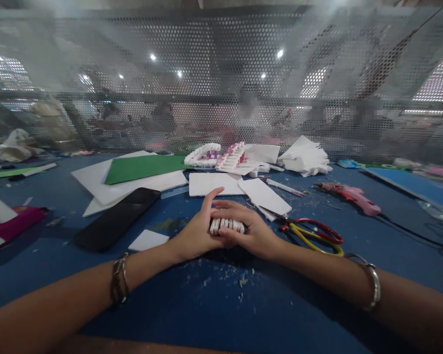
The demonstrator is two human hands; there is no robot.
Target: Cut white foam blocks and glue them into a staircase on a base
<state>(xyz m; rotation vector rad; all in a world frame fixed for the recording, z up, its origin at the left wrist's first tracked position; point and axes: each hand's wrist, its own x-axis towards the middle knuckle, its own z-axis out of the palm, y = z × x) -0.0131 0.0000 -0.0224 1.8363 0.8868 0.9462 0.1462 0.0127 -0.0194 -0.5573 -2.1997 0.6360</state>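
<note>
Since the small white strips (227,226) sit in a row between the palms, best to squeeze evenly from both ends, go light so none bow or slip, and line up the edges by feel

Hands are together, clamped on the row: left hand (195,233) cups one end, thumb up and off it; right hand (256,233) wraps over, fingers across the top, thumb along the near side. Left fingertips hidden, scissors (313,236) just beside right wrist

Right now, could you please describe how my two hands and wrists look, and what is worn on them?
Above the left hand are a dark, knotted-looking bracelet and a slim metallic band. Above the right hand is a silvery bangle. No sleeves show.
</note>
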